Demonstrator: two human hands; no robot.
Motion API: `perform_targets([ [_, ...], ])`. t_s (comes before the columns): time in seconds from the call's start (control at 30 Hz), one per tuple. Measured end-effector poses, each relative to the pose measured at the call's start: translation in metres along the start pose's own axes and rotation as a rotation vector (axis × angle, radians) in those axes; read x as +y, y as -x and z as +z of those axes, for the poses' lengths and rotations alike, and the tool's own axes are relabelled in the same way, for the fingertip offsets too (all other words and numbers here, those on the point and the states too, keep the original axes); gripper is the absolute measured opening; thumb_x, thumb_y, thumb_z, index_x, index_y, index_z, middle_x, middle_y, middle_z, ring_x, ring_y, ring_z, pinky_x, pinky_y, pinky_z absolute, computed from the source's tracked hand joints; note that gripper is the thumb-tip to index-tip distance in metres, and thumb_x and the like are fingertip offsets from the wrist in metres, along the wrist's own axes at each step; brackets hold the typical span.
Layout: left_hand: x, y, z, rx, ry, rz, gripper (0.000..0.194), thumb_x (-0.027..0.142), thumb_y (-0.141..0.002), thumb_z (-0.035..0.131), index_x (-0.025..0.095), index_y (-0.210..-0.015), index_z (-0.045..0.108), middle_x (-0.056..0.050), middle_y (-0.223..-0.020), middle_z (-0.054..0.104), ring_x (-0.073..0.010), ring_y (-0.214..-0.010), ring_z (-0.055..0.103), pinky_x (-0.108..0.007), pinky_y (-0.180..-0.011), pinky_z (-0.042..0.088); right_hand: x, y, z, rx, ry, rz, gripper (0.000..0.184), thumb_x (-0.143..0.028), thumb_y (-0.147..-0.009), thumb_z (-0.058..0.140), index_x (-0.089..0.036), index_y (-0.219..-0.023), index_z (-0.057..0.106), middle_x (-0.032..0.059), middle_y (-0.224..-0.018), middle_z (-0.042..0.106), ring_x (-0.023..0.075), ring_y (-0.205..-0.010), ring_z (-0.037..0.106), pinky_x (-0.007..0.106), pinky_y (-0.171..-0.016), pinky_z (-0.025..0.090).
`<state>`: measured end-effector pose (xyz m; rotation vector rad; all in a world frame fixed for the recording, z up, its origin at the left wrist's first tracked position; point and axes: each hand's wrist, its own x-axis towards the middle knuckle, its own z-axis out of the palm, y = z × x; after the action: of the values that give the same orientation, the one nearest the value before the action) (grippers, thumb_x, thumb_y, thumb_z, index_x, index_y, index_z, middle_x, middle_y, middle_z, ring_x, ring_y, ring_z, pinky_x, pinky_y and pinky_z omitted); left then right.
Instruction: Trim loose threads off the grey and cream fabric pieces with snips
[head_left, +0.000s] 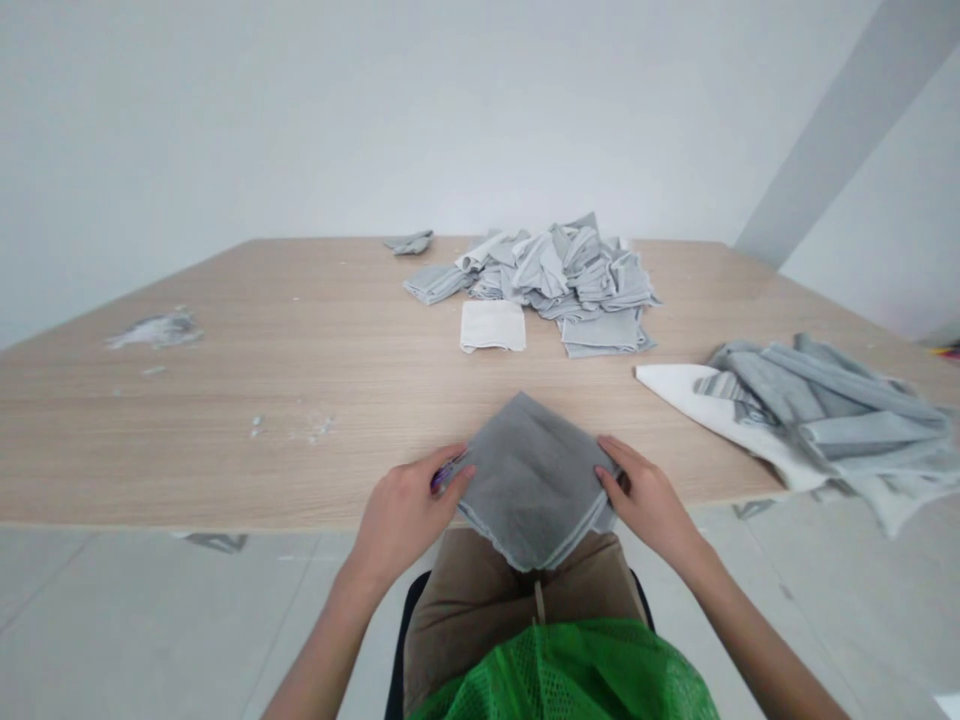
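Observation:
A folded grey cloth (534,478) is stretched between my hands at the table's front edge, turned so one corner points away from me. Its near corner hangs over my lap, where layered, slightly frayed edges show. My left hand (409,515) pinches the left corner between thumb and fingers. Tucked in that same hand is a small purple-and-blue object (441,478), mostly hidden, its kind unclear. At the right corner, my right hand (649,495) grips the cloth with its thumb on top.
A heap of grey cloths (570,270) lies at the table's back, with a whitish folded cloth (493,326) before it. Larger grey fabric (855,410) hangs over the front edge at right. Lint and thread scraps (157,329) lie at left. Green mesh (570,675) covers my lap.

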<state>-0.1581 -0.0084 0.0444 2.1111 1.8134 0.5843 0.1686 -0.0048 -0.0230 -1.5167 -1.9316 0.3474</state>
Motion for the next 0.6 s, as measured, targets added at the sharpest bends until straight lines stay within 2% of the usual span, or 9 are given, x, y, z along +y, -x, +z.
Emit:
perform_targets([
  [0.03,0.003,-0.006,0.004,-0.046,-0.087,0.008,0.04,0.048,-0.098,0.051,0.03,-0.127,0.07,-0.004,-0.107,0.078,-0.0229,-0.087,0.072,-0.031,-0.08,0.05,0.001,-0.001,0.002,-0.008,-0.015,-0.013,0.044,-0.028,-0.095,0.052,-0.019,-0.136,0.064,0.0137,-0.139,0.064,0.0302,-0.132,0.059,0.053,-0.117,0.045],
  [0.1,0.007,-0.013,0.014,-0.111,-0.226,0.02,0.04,0.047,-0.098,0.05,0.032,-0.13,0.068,-0.005,-0.113,0.078,-0.027,-0.099,0.073,-0.034,-0.085,0.051,0.003,-0.004,0.007,-0.022,-0.047,-0.048,0.045,-0.023,-0.095,0.049,-0.021,-0.137,0.064,0.0111,-0.14,0.063,0.0285,-0.133,0.058,0.052,-0.118,0.043],
  [0.3,0.006,-0.022,0.028,-0.137,-0.348,-0.011,0.043,0.051,-0.101,0.044,0.034,-0.135,0.064,-0.01,-0.105,0.079,-0.0306,-0.093,0.075,-0.037,-0.079,0.053,0.015,-0.027,0.013,-0.087,-0.046,-0.156,0.056,-0.007,-0.091,0.041,-0.021,-0.142,0.059,0.0079,-0.146,0.058,0.0245,-0.137,0.054,0.046,-0.12,0.042],
  [0.43,0.005,-0.035,0.031,-0.124,-0.395,-0.017,0.047,0.053,-0.101,0.04,0.034,-0.138,0.062,-0.013,-0.106,0.078,-0.032,-0.093,0.074,-0.038,-0.079,0.053,0.024,-0.062,0.01,-0.185,0.068,-0.232,0.061,-0.001,-0.088,0.04,-0.018,-0.144,0.056,0.0104,-0.148,0.056,0.0231,-0.137,0.054,0.044,-0.119,0.043],
  [0.6,0.006,-0.056,0.034,-0.106,-0.437,-0.011,0.049,0.053,-0.102,0.038,0.031,-0.139,0.061,-0.014,-0.107,0.077,-0.0321,-0.096,0.073,-0.038,-0.08,0.053,0.032,-0.116,0.01,-0.22,0.147,-0.272,0.048,-0.004,-0.093,0.044,-0.014,-0.136,0.063,0.0156,-0.143,0.06,0.0254,-0.133,0.058,0.043,-0.116,0.044],
])
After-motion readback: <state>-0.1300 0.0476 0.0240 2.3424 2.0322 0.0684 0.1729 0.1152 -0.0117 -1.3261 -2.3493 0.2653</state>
